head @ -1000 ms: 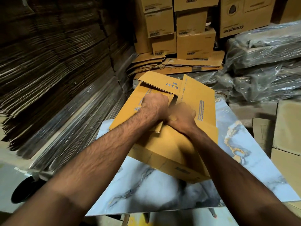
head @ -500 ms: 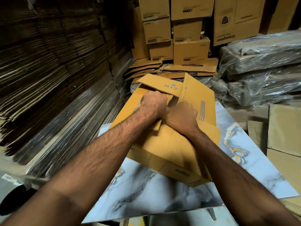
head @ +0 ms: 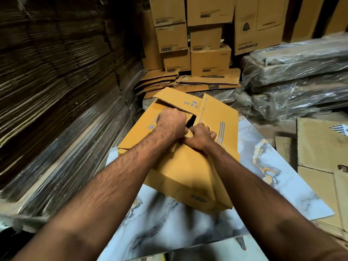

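A yellow box [head: 180,170] sits in the middle of the frame. It lies on a counter [head: 273,166] with a blue, white and gold marble look. The box is tipped, so its open top faces up and away toward the top of the frame. Its low corner is near the bottom edge of the counter.

Both arms reach in from the bottom of the frame. The left hand [head: 172,123] is on the top of the box, a little left of the middle. Its fingers are curled tight over the edge of a flap and go down into the dark gap [head: 192,121] there. The right hand [head: 200,137] is just beside it, touching it. Its fingers are bent too, and they hold the edge of the big flap on the right [head: 218,117]. Another flap [head: 178,99] sticks up behind the hands. It has "R13" on it in blue.

On the left side of the frame there are tall piles of flat cardboard [head: 56,72]. Some of them are in shiny plastic. At the top of the frame, brown boxes [head: 209,59] are stacked on each other. At the upper right lie bundles wrapped in clear plastic [head: 293,76]. On the right edge there are more flat brown sheets [head: 320,147], beside the counter.
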Demonstrator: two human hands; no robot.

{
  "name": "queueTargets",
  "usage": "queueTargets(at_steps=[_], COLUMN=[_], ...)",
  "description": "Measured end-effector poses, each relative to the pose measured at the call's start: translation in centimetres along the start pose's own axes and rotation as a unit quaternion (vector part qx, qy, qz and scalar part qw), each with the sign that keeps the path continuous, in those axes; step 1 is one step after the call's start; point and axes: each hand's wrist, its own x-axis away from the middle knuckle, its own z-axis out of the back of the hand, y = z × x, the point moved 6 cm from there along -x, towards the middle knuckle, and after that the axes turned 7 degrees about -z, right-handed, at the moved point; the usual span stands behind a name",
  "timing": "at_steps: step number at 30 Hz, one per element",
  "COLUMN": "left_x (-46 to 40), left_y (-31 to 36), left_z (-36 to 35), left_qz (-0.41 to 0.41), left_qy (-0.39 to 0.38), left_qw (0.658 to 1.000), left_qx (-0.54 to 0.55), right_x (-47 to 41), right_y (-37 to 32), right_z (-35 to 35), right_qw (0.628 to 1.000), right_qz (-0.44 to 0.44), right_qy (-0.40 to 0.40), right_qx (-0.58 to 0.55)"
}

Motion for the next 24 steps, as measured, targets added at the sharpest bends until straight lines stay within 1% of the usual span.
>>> queueTargets(at_steps=[2,4,10,13,17,21,24], left_x=[-0.3,-0.6,-1.7,-1.8,-1.6,-1.7,-1.4], left_y=[-1.0,-1.6,-3.2,-3.5,-4.3,-5.2,-5.4], left_z=[0.8,2.0,3.3,3.4,3.8,3.9,3.8], left_qz=[-0.001,-0.003,-0.001,0.009,0.035,0.057,0.068], left_qy=[0.003,0.016,0.028,0.029,0.054,0.051,0.051], left_qw=[0.999,0.998,0.998,0.997,0.994,0.991,0.989], left_qx=[0.046,0.064,0.063,0.073,0.087,0.105,0.119], right_x=[1.4,2.8,5.7,6.8,8.7,11.7,13.3], right_y=[0.6,1.1,0.7,0.5,-0.1,-0.9,-1.6], right_z=[-0.2,-0.1,2.8,3.4,4.4,5.7,6.1], right_qw=[0.997,0.991,0.960,0.946,0.928,0.897,0.890], right_qz=[0.027,0.039,0.113,0.133,0.161,0.212,0.228], right_qy=[0.059,0.102,0.234,0.273,0.312,0.370,0.382], right_qx=[-0.043,-0.073,-0.106,-0.114,-0.124,-0.116,-0.098])
